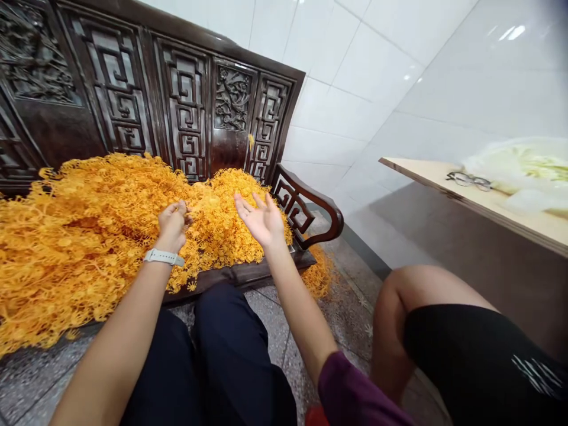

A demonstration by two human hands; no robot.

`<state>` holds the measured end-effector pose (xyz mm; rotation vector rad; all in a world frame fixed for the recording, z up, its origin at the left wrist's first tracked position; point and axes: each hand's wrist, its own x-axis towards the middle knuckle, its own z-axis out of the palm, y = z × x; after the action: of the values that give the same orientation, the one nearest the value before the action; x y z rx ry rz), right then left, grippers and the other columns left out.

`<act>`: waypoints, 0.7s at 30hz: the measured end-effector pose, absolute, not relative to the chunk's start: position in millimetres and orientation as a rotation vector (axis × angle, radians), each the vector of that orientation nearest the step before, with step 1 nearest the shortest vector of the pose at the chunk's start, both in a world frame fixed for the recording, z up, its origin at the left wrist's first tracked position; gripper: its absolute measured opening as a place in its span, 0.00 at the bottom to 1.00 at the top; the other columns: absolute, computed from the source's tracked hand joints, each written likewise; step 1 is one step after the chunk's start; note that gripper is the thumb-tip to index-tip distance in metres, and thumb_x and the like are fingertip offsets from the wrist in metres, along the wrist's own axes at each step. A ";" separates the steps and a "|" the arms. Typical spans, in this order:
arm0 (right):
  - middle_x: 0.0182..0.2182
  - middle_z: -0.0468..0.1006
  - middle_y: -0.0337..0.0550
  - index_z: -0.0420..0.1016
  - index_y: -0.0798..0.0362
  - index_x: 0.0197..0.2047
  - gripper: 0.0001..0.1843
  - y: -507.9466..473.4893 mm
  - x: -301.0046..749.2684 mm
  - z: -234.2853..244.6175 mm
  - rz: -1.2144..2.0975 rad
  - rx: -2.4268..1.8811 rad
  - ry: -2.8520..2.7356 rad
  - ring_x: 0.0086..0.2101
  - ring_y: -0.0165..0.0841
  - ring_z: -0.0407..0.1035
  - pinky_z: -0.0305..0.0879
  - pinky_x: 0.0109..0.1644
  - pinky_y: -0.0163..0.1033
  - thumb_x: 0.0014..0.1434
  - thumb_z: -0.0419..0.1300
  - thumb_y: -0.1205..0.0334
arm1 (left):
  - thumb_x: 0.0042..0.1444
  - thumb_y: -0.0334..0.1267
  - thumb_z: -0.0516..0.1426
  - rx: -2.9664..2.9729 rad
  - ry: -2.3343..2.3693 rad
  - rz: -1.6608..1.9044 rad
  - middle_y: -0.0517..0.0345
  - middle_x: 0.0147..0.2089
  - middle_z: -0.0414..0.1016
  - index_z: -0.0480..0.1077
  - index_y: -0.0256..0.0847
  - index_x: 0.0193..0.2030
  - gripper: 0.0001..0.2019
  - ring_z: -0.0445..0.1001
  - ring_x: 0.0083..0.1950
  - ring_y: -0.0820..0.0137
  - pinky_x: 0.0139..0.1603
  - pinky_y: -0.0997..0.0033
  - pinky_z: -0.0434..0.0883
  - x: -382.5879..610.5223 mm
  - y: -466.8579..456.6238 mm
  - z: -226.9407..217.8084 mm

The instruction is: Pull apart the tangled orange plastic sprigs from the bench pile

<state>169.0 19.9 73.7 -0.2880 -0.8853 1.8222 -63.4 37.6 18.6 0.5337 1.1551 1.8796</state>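
Observation:
A big heap of orange-yellow, thin-armed, flower-like pieces (102,219) covers the seat of a dark carved wooden bench (233,275). My left hand (173,225), with a pale watch band at the wrist, hovers over the heap, thumb and fingers pinched together. Whatever they hold blends into the orange behind and cannot be made out. To its right, my right hand (262,222) is open above a smaller mound, palm up and fingers spread, with nothing on it. A single orange piece (251,142) shows above that hand, against the bench back, apart from the mound.
The bench's curved armrest (326,222) stands to the right. More orange pieces (318,272) lie on the floor beneath it. At the right, a wooden board (426,177) bears eyeglasses (469,180) and a clear plastic bag (519,165). Another person's bent knee (412,284) is close by.

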 end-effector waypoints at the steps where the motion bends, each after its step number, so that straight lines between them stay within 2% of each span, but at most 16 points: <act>1: 0.38 0.79 0.44 0.72 0.48 0.44 0.09 30.1 160.1 68.3 1.814 -0.423 -0.734 0.39 0.33 0.77 0.79 0.41 0.39 0.69 0.59 0.52 | 0.63 0.34 0.61 0.549 1.171 1.866 0.58 0.30 0.74 0.70 0.37 0.35 0.06 0.65 0.20 0.78 0.22 0.79 0.66 -63.1 37.4 18.4; 4: 0.35 0.77 0.41 0.73 0.52 0.45 0.05 32.1 147.1 44.8 1.816 -0.618 -0.560 0.32 0.30 0.74 0.75 0.35 0.33 0.66 0.59 0.63 | 0.65 0.35 0.60 0.622 1.205 1.838 0.57 0.30 0.75 0.70 0.37 0.35 0.08 0.66 0.21 0.78 0.24 0.80 0.67 -61.0 36.2 19.1; 7: 0.30 0.75 0.36 0.76 0.53 0.43 0.05 12.6 156.9 24.9 1.744 -0.629 -0.589 0.26 0.26 0.66 0.66 0.29 0.30 0.62 0.63 0.65 | 0.66 0.35 0.61 0.736 1.226 1.844 0.57 0.31 0.76 0.71 0.37 0.35 0.08 0.67 0.22 0.78 0.25 0.80 0.67 -55.8 35.2 19.9; 9: 0.31 0.75 0.36 0.76 0.53 0.43 0.07 3.0 167.8 18.3 1.678 -0.646 -0.616 0.27 0.25 0.67 0.66 0.30 0.31 0.62 0.66 0.60 | 0.67 0.35 0.60 0.884 1.244 1.868 0.57 0.31 0.76 0.71 0.37 0.34 0.09 0.68 0.23 0.77 0.26 0.79 0.66 -51.1 35.0 19.7; 14: 0.37 0.79 0.41 0.75 0.51 0.47 0.24 -1.8 172.9 10.0 1.566 -0.830 -0.972 0.32 0.30 0.71 0.66 0.33 0.35 0.62 0.65 0.39 | 0.68 0.38 0.60 1.162 1.245 1.866 0.55 0.33 0.78 0.71 0.38 0.35 0.10 0.68 0.23 0.74 0.26 0.75 0.64 -35.3 33.1 17.8; 18: 0.39 0.79 0.41 0.69 0.48 0.50 0.28 -3.2 160.2 6.5 1.374 -0.942 -1.031 0.34 0.32 0.72 0.65 0.34 0.35 0.58 0.68 0.38 | 0.67 0.38 0.62 1.246 1.216 1.811 0.55 0.33 0.77 0.73 0.39 0.35 0.09 0.68 0.25 0.72 0.29 0.72 0.64 -22.7 27.8 18.1; 21: 0.38 0.77 0.39 0.66 0.47 0.58 0.32 -3.3 155.5 7.6 1.248 -0.972 -1.113 0.31 0.30 0.71 0.65 0.32 0.35 0.58 0.69 0.41 | 0.66 0.36 0.62 1.338 1.221 1.761 0.55 0.31 0.76 0.74 0.39 0.33 0.09 0.67 0.27 0.70 0.31 0.71 0.62 -17.0 23.5 18.5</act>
<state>155.5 -3.3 7.6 -0.9720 -1.1133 1.2475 -17.0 23.5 18.5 1.3380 1.2210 1.7606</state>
